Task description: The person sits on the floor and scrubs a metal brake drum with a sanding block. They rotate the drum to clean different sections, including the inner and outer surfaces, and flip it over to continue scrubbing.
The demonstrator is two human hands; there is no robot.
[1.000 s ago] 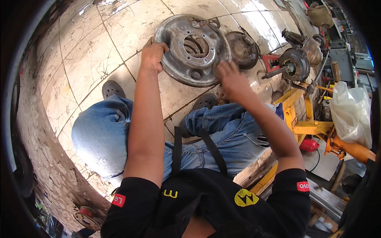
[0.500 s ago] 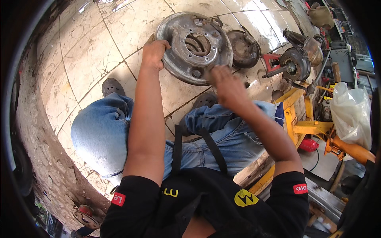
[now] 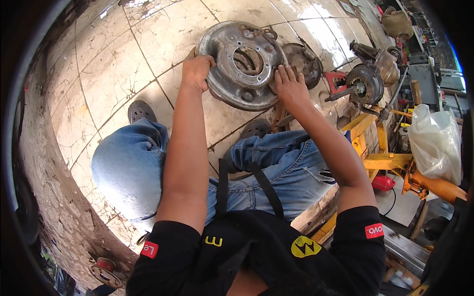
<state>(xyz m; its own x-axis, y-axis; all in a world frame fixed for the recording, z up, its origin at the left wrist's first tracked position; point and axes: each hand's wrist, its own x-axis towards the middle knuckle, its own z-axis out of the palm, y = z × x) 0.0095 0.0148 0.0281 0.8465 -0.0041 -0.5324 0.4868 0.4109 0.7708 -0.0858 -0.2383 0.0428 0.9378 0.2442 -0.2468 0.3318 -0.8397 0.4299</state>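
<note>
A round grey metal brake backing plate, with a ring of bolt holes about its central opening, is tilted up above the tiled floor. My left hand grips its left rim, the fingers curled behind the edge. On the right side of the plate rests my right hand, its fingers stretched out flat against the metal. A small brownish edge shows beside these fingers; I cannot make out what it is. Behind the right hand, a second, darker round plate lies on the floor.
To the right stands an axle assembly with a hub, near a red stand. Closer to me are a yellow metal frame and a clear plastic bag. My shoes are on the cracked tiles.
My right hand was blurred over the plate's lower right edge; it has moved up and lies flat on its right side. The plate has shifted slightly right; my left hand keeps its grip.
</note>
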